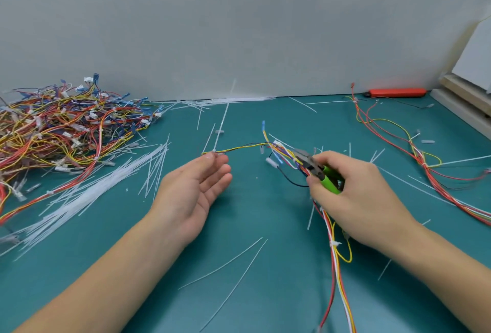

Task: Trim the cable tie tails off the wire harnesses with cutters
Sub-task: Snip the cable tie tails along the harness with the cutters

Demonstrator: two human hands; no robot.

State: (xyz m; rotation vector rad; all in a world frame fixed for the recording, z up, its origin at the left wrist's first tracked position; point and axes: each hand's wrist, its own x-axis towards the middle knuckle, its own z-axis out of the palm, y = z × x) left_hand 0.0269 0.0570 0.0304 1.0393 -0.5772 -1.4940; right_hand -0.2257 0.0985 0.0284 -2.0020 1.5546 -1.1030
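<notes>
The right hand has its fingers curled round the green handles of the cutters, whose grey nose lies among the coloured wires of the wire harness near the centre of the teal worktop; the left hand lies palm up with fingers relaxed, its fingertips touching the harness's thin yellow-and-black lead. The harness looks light and limp, so it should be held just beside a cable tie. The loose white tails look thin and springy and, by judgement, may fly when cut.
</notes>
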